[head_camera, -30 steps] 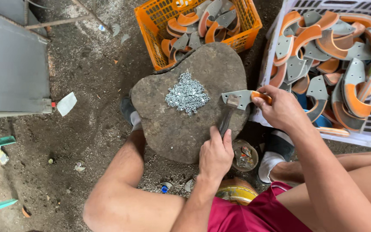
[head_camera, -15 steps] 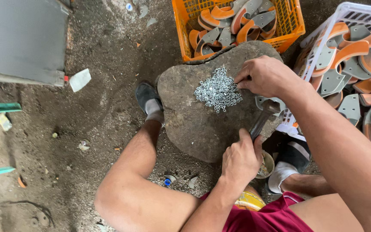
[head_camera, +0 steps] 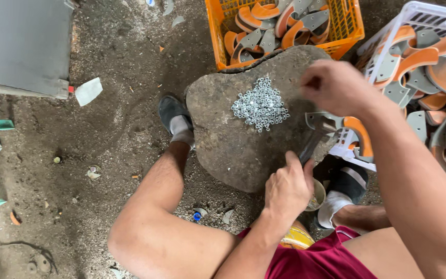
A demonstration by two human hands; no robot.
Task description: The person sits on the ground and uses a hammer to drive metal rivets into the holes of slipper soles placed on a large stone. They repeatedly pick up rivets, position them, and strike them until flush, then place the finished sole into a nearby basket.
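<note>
Packages: orange plastic crate (head_camera: 348, 32), lattice-walled, rectangular, at the far edge of the stone; white plastic crate (head_camera: 423, 16), same lattice build, to its right. Both hold grey-and-orange curved parts. Labels, signs, screens: none seen.

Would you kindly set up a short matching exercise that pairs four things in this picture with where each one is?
Things:
1. pile of small metal nuts
2. orange crate
3. white crate
4. left hand

Places:
A. at the right edge, full of grey and orange parts
B. at the near edge of the flat stone, gripping a dark tool handle
C. in the middle of the flat stone
D. beyond the stone, at the top of the picture

Pairs: 1-C, 2-D, 3-A, 4-B
</note>
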